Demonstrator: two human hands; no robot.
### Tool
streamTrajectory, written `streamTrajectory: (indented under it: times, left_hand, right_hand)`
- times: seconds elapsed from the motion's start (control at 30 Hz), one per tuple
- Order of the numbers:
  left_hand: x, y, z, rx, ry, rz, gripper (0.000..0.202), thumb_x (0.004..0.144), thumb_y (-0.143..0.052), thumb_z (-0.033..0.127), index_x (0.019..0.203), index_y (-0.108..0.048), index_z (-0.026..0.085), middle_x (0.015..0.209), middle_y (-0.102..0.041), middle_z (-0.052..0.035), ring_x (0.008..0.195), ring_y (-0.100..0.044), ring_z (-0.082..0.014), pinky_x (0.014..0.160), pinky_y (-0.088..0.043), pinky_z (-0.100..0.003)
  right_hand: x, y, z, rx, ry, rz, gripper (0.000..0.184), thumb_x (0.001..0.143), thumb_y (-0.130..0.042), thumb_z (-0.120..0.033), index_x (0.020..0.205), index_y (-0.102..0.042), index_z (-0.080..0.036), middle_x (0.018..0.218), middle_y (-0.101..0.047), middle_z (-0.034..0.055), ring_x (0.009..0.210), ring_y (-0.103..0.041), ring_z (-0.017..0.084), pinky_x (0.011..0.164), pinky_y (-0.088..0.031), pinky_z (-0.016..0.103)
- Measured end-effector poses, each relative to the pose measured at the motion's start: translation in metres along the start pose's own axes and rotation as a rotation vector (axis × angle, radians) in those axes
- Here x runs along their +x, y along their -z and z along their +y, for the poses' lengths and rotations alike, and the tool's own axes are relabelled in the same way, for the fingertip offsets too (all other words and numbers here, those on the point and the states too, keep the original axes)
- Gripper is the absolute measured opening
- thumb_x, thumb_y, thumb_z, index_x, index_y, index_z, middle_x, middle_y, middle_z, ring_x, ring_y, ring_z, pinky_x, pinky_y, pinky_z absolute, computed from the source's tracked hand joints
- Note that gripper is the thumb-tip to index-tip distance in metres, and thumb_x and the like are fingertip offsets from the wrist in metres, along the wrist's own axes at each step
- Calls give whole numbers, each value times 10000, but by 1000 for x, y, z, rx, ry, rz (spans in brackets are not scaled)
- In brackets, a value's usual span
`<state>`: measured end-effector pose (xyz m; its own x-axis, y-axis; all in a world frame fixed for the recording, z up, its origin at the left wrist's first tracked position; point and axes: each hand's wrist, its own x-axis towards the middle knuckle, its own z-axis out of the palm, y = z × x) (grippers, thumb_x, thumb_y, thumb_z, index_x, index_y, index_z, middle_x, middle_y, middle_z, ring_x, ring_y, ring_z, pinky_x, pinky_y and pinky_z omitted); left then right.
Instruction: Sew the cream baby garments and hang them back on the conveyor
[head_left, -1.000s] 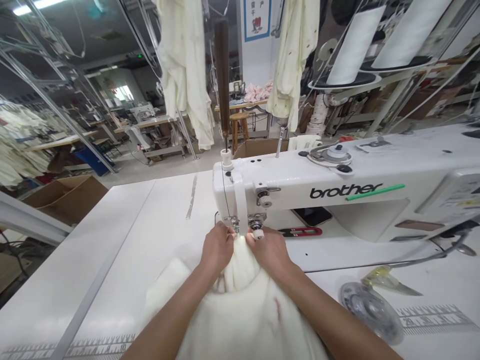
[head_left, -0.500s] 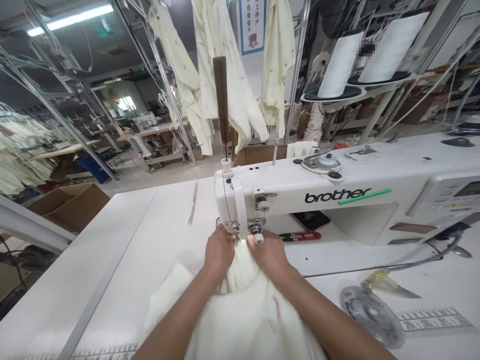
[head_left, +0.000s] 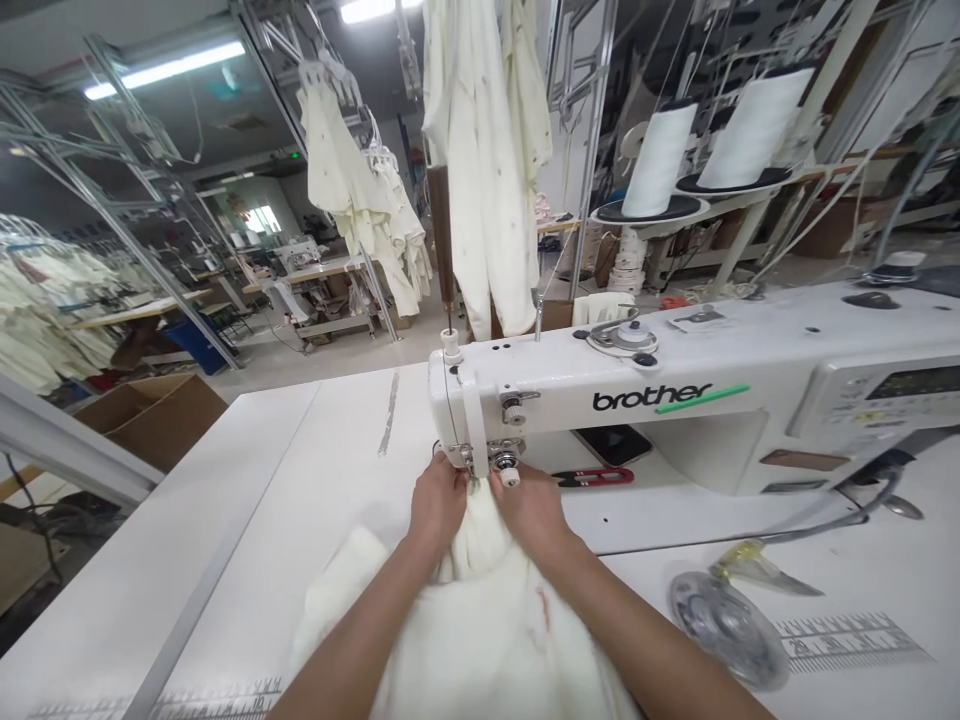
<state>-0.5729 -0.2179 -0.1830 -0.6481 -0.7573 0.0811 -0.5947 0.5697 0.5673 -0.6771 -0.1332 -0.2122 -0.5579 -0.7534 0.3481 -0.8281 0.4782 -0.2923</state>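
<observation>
A cream-coloured garment (head_left: pixel 487 640) lies bunched over the table's front, its narrow end running up under the needle area of a white sewing machine (head_left: pixel 555 390). My left hand (head_left: pixel 438 505) is closed on the fabric just left of the presser foot, fingertips partly hidden by the machine head. On the other side, my right hand (head_left: pixel 531 510) grips the same fabric, its fingers partly behind the tension knob. A white tape (head_left: pixel 475 420) hangs down the machine's face to the needle area. The stitching point itself is hidden.
Red-handled thread snips (head_left: pixel 600 477) and a phone (head_left: pixel 613 445) lie under the machine arm. At the right are a clear round bobbin case (head_left: pixel 726 625), a yellow-handled tool (head_left: pixel 765 568) and a printed ruler strip (head_left: pixel 847 642). Thread cones (head_left: pixel 660 160) stand behind; garments (head_left: pixel 487 180) hang at the back.
The camera view has shifted slightly, and the hanging garments appear in different positions. Both hands stay on the fabric beside the needle, with little visible movement of the garment.
</observation>
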Motion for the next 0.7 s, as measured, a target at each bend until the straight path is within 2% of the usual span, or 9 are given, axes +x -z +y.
streamTrajectory:
  times: [0.33,0.47,0.7]
  left_hand:
    - [-3,3,3,-28,-16,17,225,808,-387,163,955,-558,169,1019,-600,-84,895,-577,-201,725,-406,-263]
    - [-4,8,-2,-72,-30,0,195,794,-447,197,938,-572,158,984,-610,-76,921,-570,-183,769,-410,-248]
    - [-2,10,-9,-72,-15,-28,188,755,-493,191,908,-598,160,929,-642,-64,882,-585,-181,752,-413,-249]
  right_hand:
    - [1,5,-1,-21,34,-8,139,836,-482,-169,799,-609,-127,729,-634,79,628,-586,194,539,-366,250]
    - [1,11,0,-26,26,-15,133,844,-492,-179,788,-605,-139,711,-636,69,618,-586,192,527,-370,249]
    - [2,12,-2,-14,12,-35,146,863,-492,-193,775,-596,-142,712,-633,76,652,-593,209,560,-377,251]
